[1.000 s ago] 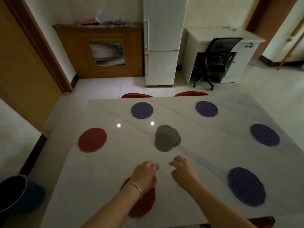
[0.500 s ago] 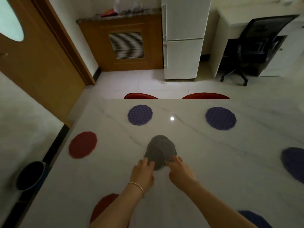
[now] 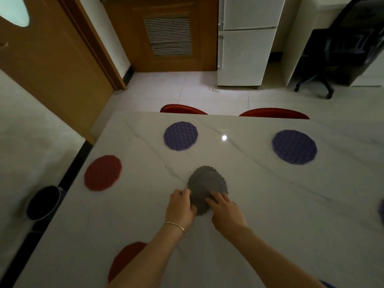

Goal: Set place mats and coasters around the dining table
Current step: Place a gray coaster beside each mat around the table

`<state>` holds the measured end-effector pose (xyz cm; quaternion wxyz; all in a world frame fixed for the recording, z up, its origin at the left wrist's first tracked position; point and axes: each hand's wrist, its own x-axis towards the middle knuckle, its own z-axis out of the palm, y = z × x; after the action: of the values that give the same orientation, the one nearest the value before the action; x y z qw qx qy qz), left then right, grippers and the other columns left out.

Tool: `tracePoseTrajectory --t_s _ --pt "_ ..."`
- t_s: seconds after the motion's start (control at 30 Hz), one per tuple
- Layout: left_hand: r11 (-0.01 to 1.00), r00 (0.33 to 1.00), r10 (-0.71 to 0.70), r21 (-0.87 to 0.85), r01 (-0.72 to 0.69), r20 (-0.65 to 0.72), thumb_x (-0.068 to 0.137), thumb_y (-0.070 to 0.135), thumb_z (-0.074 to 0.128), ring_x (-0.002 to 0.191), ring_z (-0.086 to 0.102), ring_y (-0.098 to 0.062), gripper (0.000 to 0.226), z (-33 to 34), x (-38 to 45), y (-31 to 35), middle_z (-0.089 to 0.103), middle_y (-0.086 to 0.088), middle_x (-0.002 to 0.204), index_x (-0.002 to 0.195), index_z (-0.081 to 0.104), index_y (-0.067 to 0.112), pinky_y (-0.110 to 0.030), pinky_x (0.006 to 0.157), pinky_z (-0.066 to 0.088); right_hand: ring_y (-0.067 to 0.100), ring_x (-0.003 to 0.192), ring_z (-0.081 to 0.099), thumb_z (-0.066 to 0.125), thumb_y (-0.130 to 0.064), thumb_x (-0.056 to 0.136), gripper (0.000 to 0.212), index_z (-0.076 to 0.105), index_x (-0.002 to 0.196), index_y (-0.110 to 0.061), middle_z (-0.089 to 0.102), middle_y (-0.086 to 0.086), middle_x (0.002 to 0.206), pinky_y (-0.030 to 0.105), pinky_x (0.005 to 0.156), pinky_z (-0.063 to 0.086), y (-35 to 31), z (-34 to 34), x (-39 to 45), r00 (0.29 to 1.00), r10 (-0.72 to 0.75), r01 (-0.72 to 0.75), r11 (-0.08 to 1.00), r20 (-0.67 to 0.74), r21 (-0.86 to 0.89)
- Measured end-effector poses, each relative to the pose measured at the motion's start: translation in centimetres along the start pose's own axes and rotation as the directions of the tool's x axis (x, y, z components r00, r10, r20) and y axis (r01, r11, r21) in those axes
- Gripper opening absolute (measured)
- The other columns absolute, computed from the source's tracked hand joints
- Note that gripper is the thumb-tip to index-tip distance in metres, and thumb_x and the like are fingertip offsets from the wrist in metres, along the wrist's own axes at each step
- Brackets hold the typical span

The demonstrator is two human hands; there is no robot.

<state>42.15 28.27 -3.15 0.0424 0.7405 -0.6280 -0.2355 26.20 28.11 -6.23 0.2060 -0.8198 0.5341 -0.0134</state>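
A small stack of grey scalloped coasters (image 3: 204, 183) lies fanned out in the middle of the white marble table (image 3: 280, 204). My left hand (image 3: 180, 207) touches the stack's left near edge with curled fingers. My right hand (image 3: 225, 212) rests its fingertips on the near right part of the stack. Round place mats lie around the table: two purple ones at the far side (image 3: 180, 135) (image 3: 294, 146), a red one at the left (image 3: 103, 172), and another red one near me (image 3: 126, 259), partly under my left forearm.
Two red chair backs (image 3: 182, 109) (image 3: 273, 113) show beyond the far table edge. A dark bucket (image 3: 43, 202) stands on the floor at the left. A white fridge (image 3: 247, 40), a wooden cabinet, a door and a black office chair (image 3: 340, 48) stand further back.
Both hands moved forward from the near table area to the grey coaster stack and now touch it. The view shifted closer and to the left.
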Motion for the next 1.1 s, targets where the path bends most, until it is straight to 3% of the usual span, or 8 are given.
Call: tracePoseTrajectory --t_s 0.1,0.17,0.33,0.53,0.67,0.83,0.97,1.1 --pt "0.957 0.983 -0.141 -0.272 0.104 -0.119 0.079 0.01 0.061 0.097 0.057 -0.026 0.032 -0.8 0.2 -0.3 0.061 -0.01 0.102 0.11 0.054 0.012 -0.034 0.083 0.047 0.026 0.129 0.034 0.048 -0.012 0.084 0.05 0.044 0.132 -0.023 0.034 0.0 0.146 0.037 0.099 0.043 -0.3 -0.4 0.1 1.0 0.012 -0.012 1.0 0.003 0.026" --pt "0.877 0.96 -0.258 -0.443 0.186 -0.109 0.076 0.005 0.063 0.084 0.061 -0.025 0.033 -1.3 0.2 -0.4 0.063 -0.006 0.086 0.107 0.055 0.01 -0.029 0.074 0.046 0.025 0.128 0.036 0.047 -0.011 0.085 0.047 0.046 0.13 -0.023 0.037 -0.001 0.144 0.037 0.097 0.044 -0.3 -0.8 0.1 1.0 0.016 -0.016 0.999 0.005 0.045" --pt "0.49 0.889 -0.403 -0.769 0.411 0.218 0.08 -0.002 0.06 0.078 0.064 -0.03 0.021 -2.3 0.4 -0.7 0.065 -0.016 0.094 0.1 0.061 0.004 -0.032 0.057 0.057 0.027 0.112 0.05 0.049 -0.004 0.084 0.036 0.047 0.117 -0.017 0.054 0.005 0.122 0.035 0.083 0.046 -0.5 -2.3 0.8 0.991 0.132 -0.13 0.984 -0.011 0.118" --pt "0.301 0.861 -0.441 -0.862 0.409 0.254 0.087 -0.007 0.047 0.082 0.059 -0.032 0.022 -2.8 -0.6 -3.4 0.062 -0.016 0.088 0.095 0.067 -0.001 -0.049 0.078 0.053 0.031 0.129 0.035 0.05 -0.018 0.089 0.053 0.032 0.139 -0.014 0.035 0.01 0.143 0.042 0.1 0.042 -1.4 -3.3 3.3 0.982 0.186 -0.188 0.979 0.041 0.076" --pt "0.232 0.812 -0.524 -0.874 0.426 0.257 0.088 -0.008 0.044 0.084 0.06 -0.033 0.024 -2.9 -1.5 -6.1 0.061 -0.015 0.09 0.102 0.063 0.0 -0.051 0.081 0.053 0.033 0.131 0.028 0.06 -0.028 0.085 0.056 0.038 0.134 -0.012 0.028 0.011 0.144 0.043 0.098 0.045 -1.6 -2.9 4.4 0.981 0.161 -0.16 0.987 0.106 -0.025" --pt "0.08 0.795 -0.5 -0.895 0.438 0.344 0.091 -0.007 0.043 0.093 0.059 -0.036 0.024 -2.9 -2.4 -7.1 0.06 -0.014 0.093 0.107 0.057 0.004 -0.05 0.077 0.054 0.034 0.13 0.034 0.044 -0.03 0.094 0.043 0.041 0.133 -0.011 0.033 0.018 0.145 0.045 0.104 0.039 -1.8 -2.8 4.4 0.986 0.081 -0.052 0.981 0.147 -0.189" --pt "-0.034 0.785 -0.454 -0.888 0.458 0.422 0.091 -0.008 0.041 0.091 0.058 -0.038 0.024 -3.1 -2.4 -6.6 0.056 -0.021 0.107 0.108 0.054 0.003 -0.049 0.074 0.051 0.034 0.114 0.053 0.04 -0.015 0.094 0.038 0.045 0.132 -0.008 0.055 0.015 0.13 0.04 0.099 0.044 -3.1 -3.5 4.0 0.991 0.129 -0.126 0.99 0.042 -0.055" --pt "-0.064 0.784 -0.435 -0.884 0.463 0.442 0.091 -0.009 0.043 0.104 0.058 -0.045 0.027 -3.4 -2.4 -6.3 0.055 -0.025 0.115 0.111 0.055 0.002 -0.05 0.078 0.052 0.032 0.074 0.064 0.045 -0.009 0.092 0.021 0.056 0.109 -0.003 0.067 0.014 0.088 0.038 0.06 0.051 -5.5 -4.6 3.1 0.963 0.155 -0.151 0.988 -0.223 0.033"
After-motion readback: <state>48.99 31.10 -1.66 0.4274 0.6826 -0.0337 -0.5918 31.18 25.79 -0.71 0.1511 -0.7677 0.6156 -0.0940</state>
